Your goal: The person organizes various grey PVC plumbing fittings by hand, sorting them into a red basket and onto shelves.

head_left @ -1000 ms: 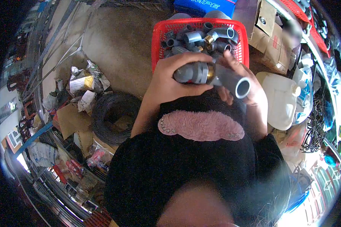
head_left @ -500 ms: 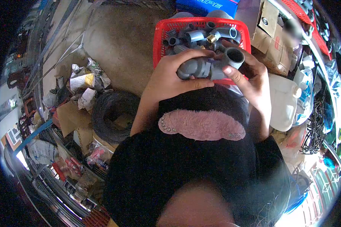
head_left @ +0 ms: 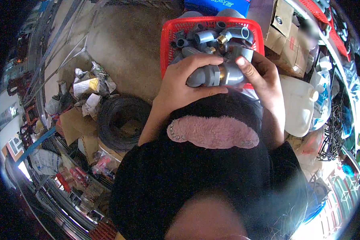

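Observation:
My left hand (head_left: 184, 78) is closed around a grey plastic pipe elbow (head_left: 203, 77), thumb below and fingers above. My right hand (head_left: 264, 78) grips a second grey elbow (head_left: 235, 74), its thumb lying along the near side and its other fingers mostly hidden behind. The two fittings meet end to end, with a narrow band of brass thread (head_left: 222, 75) showing at the joint. Just beyond my hands stands a red plastic basket (head_left: 164, 46) of loose grey fittings, including an elbow with a brass end (head_left: 223, 39).
A translucent jug (head_left: 296, 106) and cardboard boxes (head_left: 288, 50) stand to the right. On the left lie a coil of black wire (head_left: 108, 124) and crumpled packaging (head_left: 86, 86). A blue box (head_left: 216, 6) sits behind the basket.
The right-hand elbow has turned, so its open end no longer faces me. Brass thread now shows at the joint. My left hand stays in nearly the same place.

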Motion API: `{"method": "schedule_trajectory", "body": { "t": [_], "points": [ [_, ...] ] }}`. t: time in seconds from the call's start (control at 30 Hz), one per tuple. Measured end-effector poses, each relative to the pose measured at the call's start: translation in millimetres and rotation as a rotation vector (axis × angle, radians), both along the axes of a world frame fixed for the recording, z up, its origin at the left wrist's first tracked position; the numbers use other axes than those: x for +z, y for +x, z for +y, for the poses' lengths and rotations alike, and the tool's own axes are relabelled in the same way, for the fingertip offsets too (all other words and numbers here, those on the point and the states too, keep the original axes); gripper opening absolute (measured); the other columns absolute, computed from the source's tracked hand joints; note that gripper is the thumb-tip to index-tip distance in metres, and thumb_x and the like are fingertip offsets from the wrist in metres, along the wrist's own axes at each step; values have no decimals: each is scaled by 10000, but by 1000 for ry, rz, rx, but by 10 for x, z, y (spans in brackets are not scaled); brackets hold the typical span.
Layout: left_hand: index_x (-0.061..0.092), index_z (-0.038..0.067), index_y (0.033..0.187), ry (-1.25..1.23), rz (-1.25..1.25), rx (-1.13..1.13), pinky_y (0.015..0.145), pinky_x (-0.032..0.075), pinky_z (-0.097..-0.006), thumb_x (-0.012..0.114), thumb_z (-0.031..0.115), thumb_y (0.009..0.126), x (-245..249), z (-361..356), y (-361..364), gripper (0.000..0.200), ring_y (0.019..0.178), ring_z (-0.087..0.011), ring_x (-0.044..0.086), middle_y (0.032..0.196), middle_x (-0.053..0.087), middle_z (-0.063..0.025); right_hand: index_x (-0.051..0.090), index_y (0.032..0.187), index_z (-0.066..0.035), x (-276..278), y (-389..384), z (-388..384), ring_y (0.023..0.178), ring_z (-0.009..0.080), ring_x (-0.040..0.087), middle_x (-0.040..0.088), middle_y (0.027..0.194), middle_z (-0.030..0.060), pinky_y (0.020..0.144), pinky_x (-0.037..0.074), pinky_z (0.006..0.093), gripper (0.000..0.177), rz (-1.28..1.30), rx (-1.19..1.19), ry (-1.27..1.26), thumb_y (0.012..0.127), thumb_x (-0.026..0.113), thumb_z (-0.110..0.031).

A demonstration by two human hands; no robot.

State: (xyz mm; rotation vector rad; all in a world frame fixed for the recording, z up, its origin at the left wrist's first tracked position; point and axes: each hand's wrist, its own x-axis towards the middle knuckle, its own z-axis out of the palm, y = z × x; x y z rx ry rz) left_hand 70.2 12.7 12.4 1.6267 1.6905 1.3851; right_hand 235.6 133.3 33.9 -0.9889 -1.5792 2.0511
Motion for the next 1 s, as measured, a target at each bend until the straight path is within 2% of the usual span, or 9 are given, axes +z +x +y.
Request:
{"method": "schedule_trajectory", "body": {
  "t": [0.17,0.27,0.33,0.43,0.5,0.57,0.63,0.73,1.0],
  "points": [
    [638,106,1114,9,-12,12,806,537,-336,875,160,625,46,-2,19,545,958,-243,680,1065,677,-96,617,1093,36,-8,17,77,645,148,631,675,833,94,567,502,248,465,-91,104,-50,889,677,-378],
    [641,94,1112,63,-56,76,758,539,-306,874,136,622,-1,33,42,544,912,-198,678,1037,681,-86,607,1125,27,136,21,-52,654,179,619,658,803,101,600,488,277,453,-199,-99,551,887,685,-352],
    [642,87,1112,47,-65,140,704,534,-274,872,120,622,3,38,44,543,863,-148,661,1009,680,-67,565,1213,28,379,145,-90,950,172,617,657,1067,136,861,461,281,356,-234,-206,712,947,581,-208],
    [646,81,1110,-25,-88,207,626,514,-225,871,107,622,35,1,32,538,791,-79,618,973,669,-33,562,1178,23,780,453,-250,922,176,612,647,1037,131,830,462,288,334,18,-261,919,936,590,-206],
    [650,79,1102,28,-154,196,586,498,-201,873,108,620,-67,23,0,532,753,-50,590,959,659,-15,560,1154,20,976,553,-331,904,179,609,641,1017,128,810,463,293,321,319,-171,1001,928,596,-205],
    [652,82,1099,-3,-178,208,597,504,-209,877,113,618,-75,15,26,532,745,-58,601,954,661,-26,558,1130,17,1081,538,-378,885,182,606,634,997,125,789,464,298,308,472,-111,1022,920,602,-204],
    [652,84,1098,-1,-237,213,600,506,-213,880,116,617,-77,13,54,534,748,-59,603,951,662,-27,557,1107,13,1113,502,-390,867,184,604,627,977,122,769,464,303,295,524,-91,1033,912,609,-203],
    [648,82,1107,4,-145,207,607,510,-217,884,122,615,-23,-2,55,547,760,-63,608,949,663,-29,554,1071,9,1096,520,-365,839,188,599,617,947,118,738,466,310,278,554,-94,1042,901,618,-201],
    [640,66,1119,0,-263,212,642,517,-223,885,118,617,-62,-28,74,561,800,-77,620,994,673,-43,546,976,-4,1119,534,-334,765,199,587,591,868,105,657,469,329,240,572,-79,1065,870,642,-197]
  ]
}}
